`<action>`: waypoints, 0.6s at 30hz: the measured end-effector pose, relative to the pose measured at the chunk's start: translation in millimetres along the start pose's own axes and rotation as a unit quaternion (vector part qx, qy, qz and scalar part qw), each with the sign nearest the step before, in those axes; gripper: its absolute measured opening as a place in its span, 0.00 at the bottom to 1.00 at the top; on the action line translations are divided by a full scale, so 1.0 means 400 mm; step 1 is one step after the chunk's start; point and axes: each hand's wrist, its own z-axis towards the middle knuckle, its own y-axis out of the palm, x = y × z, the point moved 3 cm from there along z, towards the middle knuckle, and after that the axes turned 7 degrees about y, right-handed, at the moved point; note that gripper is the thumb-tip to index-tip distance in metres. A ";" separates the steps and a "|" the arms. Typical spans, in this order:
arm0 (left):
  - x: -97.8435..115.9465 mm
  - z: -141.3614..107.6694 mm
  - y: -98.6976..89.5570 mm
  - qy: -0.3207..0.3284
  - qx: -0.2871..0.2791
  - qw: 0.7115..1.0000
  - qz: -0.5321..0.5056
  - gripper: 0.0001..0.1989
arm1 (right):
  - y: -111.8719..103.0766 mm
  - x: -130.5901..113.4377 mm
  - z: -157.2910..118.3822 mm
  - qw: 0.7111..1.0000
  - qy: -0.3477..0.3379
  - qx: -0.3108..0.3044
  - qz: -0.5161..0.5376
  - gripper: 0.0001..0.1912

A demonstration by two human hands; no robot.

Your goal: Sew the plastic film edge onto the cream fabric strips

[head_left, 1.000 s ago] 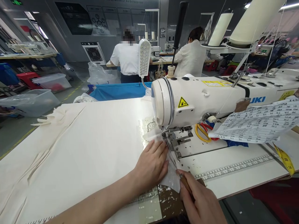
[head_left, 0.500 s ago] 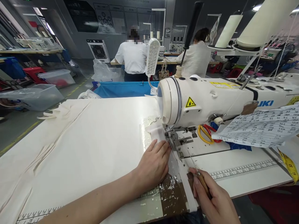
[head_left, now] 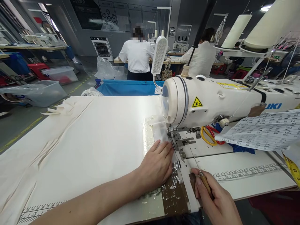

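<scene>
My left hand (head_left: pixel 157 162) lies flat, fingers stretched forward, on a piece of white fabric (head_left: pixel 160 131) just left of the needle area. The fabric runs under the head of a white sewing machine (head_left: pixel 199 100). A narrow white strip (head_left: pixel 188 184) extends from the machine's metal guide (head_left: pixel 181 151) toward the front table edge, between my hands. On the right, my right hand (head_left: pixel 211 190) is closed round the wooden handle of an awl (head_left: pixel 204 182), its thin metal tip pointing forward toward the guide. Its fingertips are beside the strip; whether they touch it I cannot tell.
Yellow and red scissors (head_left: pixel 208 136) lie behind the machine bed beside a written sheet (head_left: pixel 264 131). Cream fabric strips (head_left: pixel 56 137) lie along the left of the white table (head_left: pixel 105 134). A blue cloth bin (head_left: pixel 126 88) stands beyond it. Two people sit farther back.
The view has shifted slightly, moving the scene rightward. The white fabric under my left hand lies flatter and farther forward, and more of the metal guide shows beside that hand. The awl stays held.
</scene>
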 end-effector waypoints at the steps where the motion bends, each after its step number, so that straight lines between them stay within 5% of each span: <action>1: 0.001 0.000 0.000 0.001 -0.001 1.000 0.000 0.23 | 0.000 -0.001 0.000 1.000 0.002 0.002 -0.001 0.19; 18: -0.008 0.004 0.006 -0.002 0.002 1.000 0.005 0.24 | 0.008 0.002 -0.009 0.996 0.077 0.038 0.019 0.26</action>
